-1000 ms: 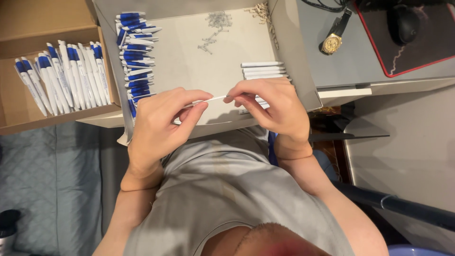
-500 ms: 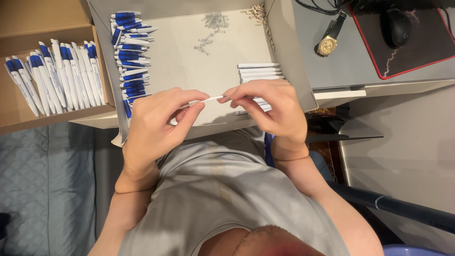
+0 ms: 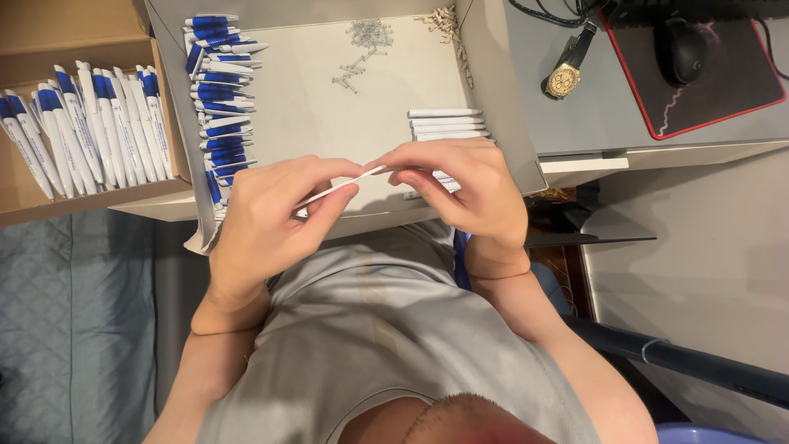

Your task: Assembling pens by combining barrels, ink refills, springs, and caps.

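My left hand and my right hand meet over the front of a shallow white tray. Together they pinch a thin white pen part, the left gripping its lower end, the right fingertips closed on its upper end. Behind my right hand lies a short stack of white pen barrels. Along the tray's left side runs a column of blue-and-white pens. A scatter of small metal springs lies at the tray's far end.
A cardboard box at the left holds several blue-and-white pens. On the grey desk at the right lie a gold wristwatch and a black mouse on a red-edged mat. Small tan bits sit in the tray's far corner.
Both hands stay closed on the white pen part. My view has shifted slightly, and the fingers have adjusted only a little.
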